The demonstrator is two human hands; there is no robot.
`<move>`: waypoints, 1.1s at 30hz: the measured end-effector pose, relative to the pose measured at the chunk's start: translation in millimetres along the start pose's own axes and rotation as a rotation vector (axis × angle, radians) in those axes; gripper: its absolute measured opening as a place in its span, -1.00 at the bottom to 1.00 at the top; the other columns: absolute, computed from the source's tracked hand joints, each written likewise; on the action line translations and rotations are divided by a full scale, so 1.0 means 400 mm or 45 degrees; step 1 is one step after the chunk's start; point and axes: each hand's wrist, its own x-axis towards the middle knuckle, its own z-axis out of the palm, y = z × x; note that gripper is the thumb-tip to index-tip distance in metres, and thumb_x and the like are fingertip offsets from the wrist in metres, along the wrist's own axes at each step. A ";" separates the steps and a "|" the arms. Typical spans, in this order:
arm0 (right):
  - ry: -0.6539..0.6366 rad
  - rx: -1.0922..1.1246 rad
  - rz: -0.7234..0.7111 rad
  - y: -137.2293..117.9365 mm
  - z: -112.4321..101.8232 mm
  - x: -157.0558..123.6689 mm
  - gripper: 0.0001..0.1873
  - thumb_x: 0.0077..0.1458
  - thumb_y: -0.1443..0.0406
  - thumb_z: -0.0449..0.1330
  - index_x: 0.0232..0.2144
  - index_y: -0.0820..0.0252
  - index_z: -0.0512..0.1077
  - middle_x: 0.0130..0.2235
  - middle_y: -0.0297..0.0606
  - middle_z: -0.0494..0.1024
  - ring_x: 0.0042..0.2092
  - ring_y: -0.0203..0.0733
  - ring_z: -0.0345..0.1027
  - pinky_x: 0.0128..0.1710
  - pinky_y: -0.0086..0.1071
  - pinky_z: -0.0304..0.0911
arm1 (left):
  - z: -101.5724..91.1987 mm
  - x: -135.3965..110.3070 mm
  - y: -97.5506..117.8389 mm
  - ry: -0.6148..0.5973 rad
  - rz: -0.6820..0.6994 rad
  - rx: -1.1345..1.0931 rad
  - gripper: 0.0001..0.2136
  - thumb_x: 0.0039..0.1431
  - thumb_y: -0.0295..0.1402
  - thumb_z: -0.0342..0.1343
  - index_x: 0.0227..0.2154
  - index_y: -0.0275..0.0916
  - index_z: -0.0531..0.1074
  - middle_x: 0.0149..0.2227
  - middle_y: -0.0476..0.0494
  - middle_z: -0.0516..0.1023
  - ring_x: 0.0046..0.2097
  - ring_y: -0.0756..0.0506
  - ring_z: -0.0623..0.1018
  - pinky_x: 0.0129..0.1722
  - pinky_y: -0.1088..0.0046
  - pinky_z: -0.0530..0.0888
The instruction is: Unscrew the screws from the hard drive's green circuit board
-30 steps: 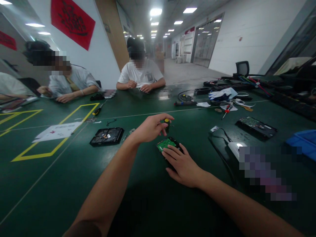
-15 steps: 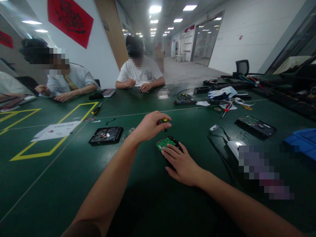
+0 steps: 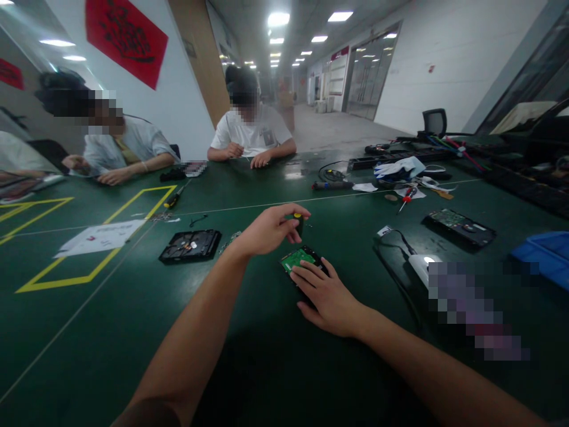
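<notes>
A hard drive (image 3: 291,259) with a green circuit board face up lies on the table in front of me. My right hand (image 3: 331,296) rests across its right side, fingers stretched and spread, the thumb along the near edge. Part of the drive is hidden under that hand. Just above the drive's far end, my left hand (image 3: 276,228) is closed round a screwdriver (image 3: 299,224) with a black and yellow handle, held upright. The screwdriver's tip cannot be made out.
Another hard drive (image 3: 190,245) lies left, a third (image 3: 460,228) right. A yellow-black screwdriver (image 3: 174,198), a red-handled screwdriver (image 3: 405,200), gloves (image 3: 400,168), a cabled white device (image 3: 424,267) and a blue bin (image 3: 544,255) are around. Co-workers sit across the green table (image 3: 249,356).
The fingers of my left hand have shifted round the screwdriver's handle, which shows more now. My right hand and the hard drive stay in place.
</notes>
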 end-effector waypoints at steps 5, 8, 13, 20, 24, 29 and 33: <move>-0.012 -0.005 0.000 -0.003 -0.005 0.000 -0.35 0.38 0.09 0.06 0.43 0.09 0.16 0.44 -0.09 0.21 0.48 0.12 -0.08 0.44 0.24 -0.34 | -0.004 0.003 -0.004 -0.006 0.010 -0.098 -0.74 0.35 -0.26 0.17 -0.01 -0.28 0.53 -0.13 -0.18 0.60 -0.32 0.01 0.59 -0.28 0.45 0.57; -0.019 -0.002 0.001 -0.003 -0.007 0.000 -0.35 0.38 0.08 0.05 0.43 0.09 0.16 0.44 -0.09 0.21 0.48 0.11 -0.08 0.44 0.24 -0.34 | -0.005 0.006 -0.017 0.036 -0.002 -0.117 -0.78 0.33 -0.24 0.22 -0.10 -0.28 0.56 -0.26 -0.11 0.57 -0.38 0.04 0.53 -0.35 0.51 0.51; -0.009 -0.009 0.002 -0.001 -0.001 0.000 -0.36 0.38 0.08 0.05 0.43 0.06 0.16 0.45 -0.12 0.20 0.49 0.12 -0.11 0.45 0.23 -0.35 | -0.001 0.005 -0.023 0.034 -0.030 -0.216 -0.73 0.32 -0.29 0.23 0.02 -0.25 0.50 -0.17 -0.15 0.59 -0.43 0.07 0.52 -0.41 0.51 0.52; -0.020 0.005 0.003 -0.002 -0.004 0.000 -0.34 0.38 0.08 0.06 0.44 0.05 0.12 0.45 -0.12 0.20 0.48 0.11 -0.09 0.45 0.23 -0.36 | -0.010 -0.001 -0.010 -0.115 -0.039 -0.256 -0.72 0.42 -0.25 0.06 0.06 -0.25 0.51 0.11 -0.27 0.56 -0.38 0.06 0.58 -0.35 0.47 0.56; -0.024 0.001 0.005 -0.003 -0.008 0.000 -0.34 0.39 0.07 0.05 0.44 0.07 0.14 0.45 -0.11 0.19 0.48 0.10 -0.10 0.45 0.23 -0.35 | -0.012 0.001 -0.013 -0.072 -0.013 -0.143 -0.71 0.36 -0.27 0.16 0.05 -0.27 0.52 -0.01 -0.25 0.61 -0.38 0.06 0.56 -0.35 0.49 0.55; -0.028 -0.010 0.010 -0.002 -0.004 0.000 -0.35 0.39 0.08 0.05 0.43 0.09 0.15 0.45 -0.10 0.20 0.48 0.10 -0.11 0.45 0.22 -0.37 | 0.001 0.007 -0.010 0.038 -0.004 -0.003 -0.77 0.29 -0.24 0.24 -0.11 -0.27 0.56 -0.21 -0.14 0.58 -0.41 0.06 0.51 -0.44 0.55 0.49; -0.023 -0.008 0.008 -0.002 -0.003 0.000 -0.35 0.39 0.06 0.04 0.44 0.07 0.14 0.46 -0.12 0.17 0.49 0.10 -0.11 0.45 0.22 -0.38 | 0.008 0.007 -0.007 0.077 -0.018 0.040 -0.76 0.21 -0.19 0.32 -0.24 -0.28 0.55 -0.31 -0.10 0.57 -0.38 0.03 0.51 -0.43 0.57 0.49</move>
